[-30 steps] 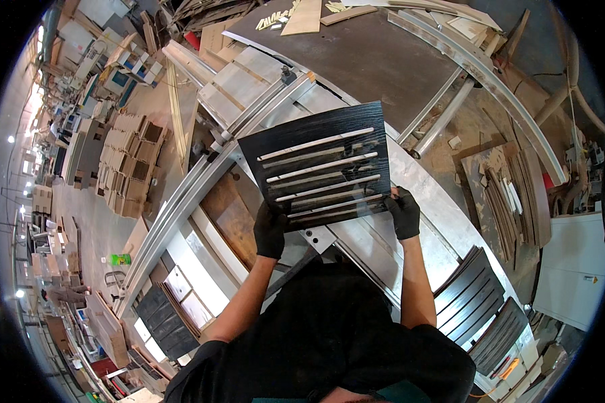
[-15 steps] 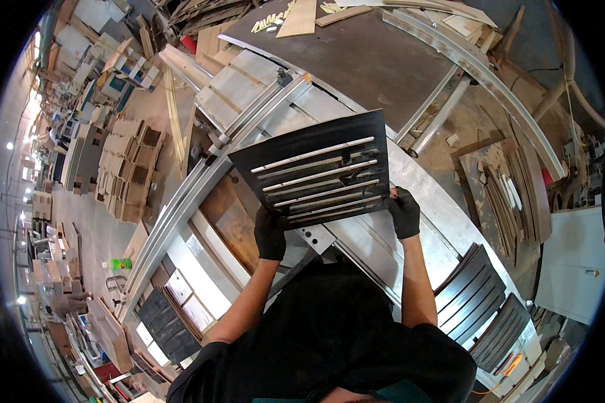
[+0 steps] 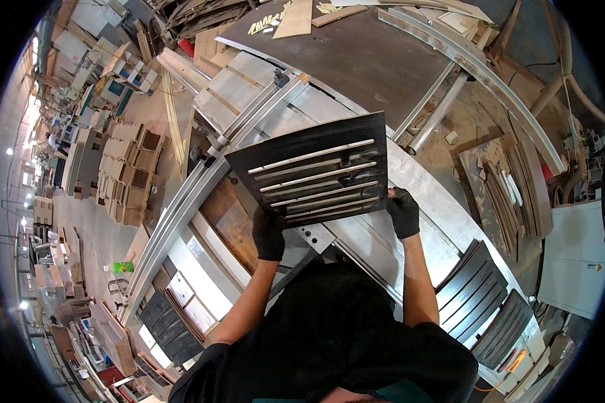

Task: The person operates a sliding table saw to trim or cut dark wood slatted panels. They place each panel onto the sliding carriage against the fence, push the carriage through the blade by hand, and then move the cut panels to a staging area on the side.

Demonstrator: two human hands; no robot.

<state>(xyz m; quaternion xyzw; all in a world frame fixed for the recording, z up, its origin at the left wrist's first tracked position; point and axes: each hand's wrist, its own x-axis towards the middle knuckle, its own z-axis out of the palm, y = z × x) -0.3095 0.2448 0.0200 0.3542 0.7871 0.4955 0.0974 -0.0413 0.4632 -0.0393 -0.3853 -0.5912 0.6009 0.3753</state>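
Observation:
A black slotted panel (image 3: 316, 142) is held up in front of me, tilted, with several long parallel slots through which the metal behind it shows. My left hand (image 3: 268, 235), in a black glove, grips its lower left corner; the fingertips are partly hidden behind the panel. At the lower right edge my gloved right hand (image 3: 404, 213) is closed on the same panel. Beneath it lies a metal machine table (image 3: 420, 181) with long grooves. To the right on that table rest a stack of black slotted panels (image 3: 474, 289) and a smaller dark stack (image 3: 503, 329).
More dark panels (image 3: 171, 329) lie at the lower left. A long metal rail (image 3: 181, 218) runs along the left side. Beyond the machine is a brown tabletop (image 3: 376, 57) with loose boards (image 3: 294, 19). Brown panel stacks (image 3: 131, 171) and a green container (image 3: 122, 267) stand on the floor.
The panel has tilted very slightly, its left corner shifting a little to the left. Both hands keep their hold on it.

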